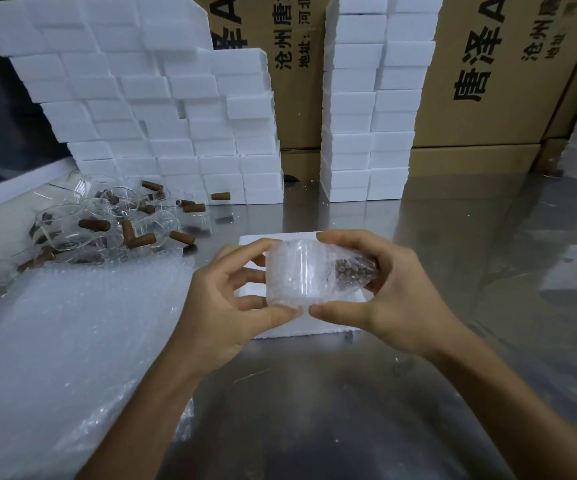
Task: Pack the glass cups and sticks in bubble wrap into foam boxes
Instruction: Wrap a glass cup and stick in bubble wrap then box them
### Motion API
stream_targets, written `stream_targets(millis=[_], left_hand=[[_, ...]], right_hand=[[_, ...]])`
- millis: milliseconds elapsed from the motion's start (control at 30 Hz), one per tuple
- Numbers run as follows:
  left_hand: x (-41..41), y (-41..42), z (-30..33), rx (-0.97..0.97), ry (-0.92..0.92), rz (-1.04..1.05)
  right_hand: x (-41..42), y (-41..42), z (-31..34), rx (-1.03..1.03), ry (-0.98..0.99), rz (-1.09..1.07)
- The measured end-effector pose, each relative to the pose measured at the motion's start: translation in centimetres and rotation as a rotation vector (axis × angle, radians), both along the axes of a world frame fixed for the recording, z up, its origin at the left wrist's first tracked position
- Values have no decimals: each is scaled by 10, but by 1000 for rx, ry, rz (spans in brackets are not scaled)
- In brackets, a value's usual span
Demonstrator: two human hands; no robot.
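both hands are up off the shiny steel table (418,393), clamped on one clear bubble-wrapped bundle with a glass cup and a brown stick inside (309,271). the left hand (231,299) pinches the cup end with thumb below and fingers curled over the top; the right hand (380,285) grips the end where the brown stick shows through the wrap. the bundle hangs just above an open white foam box (294,329) lying flat on the table.

the wrap looks loose on the stick side, not taped as far as i can tell, so it could unroll as the bundle goes down, and the stick might slide out. if the bundle goes in skewed, i'd guess it catches the foam rim and the light box shifts on that slick steel.

to the left lies a pile of bare glass cups and brown sticks (107,220), beside a sheet of clear bubble wrap (72,323). an elbow swung that way could knock the glass. stacks of white foam boxes (162,116) stand behind, near brown printed cardboard cartons (488,81).
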State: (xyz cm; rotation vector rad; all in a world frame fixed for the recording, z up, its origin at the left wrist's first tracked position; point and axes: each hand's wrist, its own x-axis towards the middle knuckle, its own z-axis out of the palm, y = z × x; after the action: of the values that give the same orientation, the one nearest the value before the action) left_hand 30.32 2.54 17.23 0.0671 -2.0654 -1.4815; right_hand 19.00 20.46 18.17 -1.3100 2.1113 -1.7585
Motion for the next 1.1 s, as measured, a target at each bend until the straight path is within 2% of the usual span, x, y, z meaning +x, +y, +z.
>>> stream_targets(millis=[200, 333, 500, 700, 933, 1100], left_hand=[[-2, 5, -7, -526, 127, 260], [-3, 6, -10, -658, 169, 328], [-3, 1, -13, -680, 184, 333], [-6, 3, -15, -662, 177, 321], [-6, -11, -20, -568, -177, 278], [-11, -12, -25, -418, -224, 254]], right_hand=[[-1, -5, -9, 47, 172, -68], [0, -10, -13, -41, 152, -64], [-4, -5, -12, 39, 90, -2], [0, -7, -11, 43, 298, -136], [-7, -4, -13, 22, 285, -206], [-12, -12, -5, 106, 395, -206]])
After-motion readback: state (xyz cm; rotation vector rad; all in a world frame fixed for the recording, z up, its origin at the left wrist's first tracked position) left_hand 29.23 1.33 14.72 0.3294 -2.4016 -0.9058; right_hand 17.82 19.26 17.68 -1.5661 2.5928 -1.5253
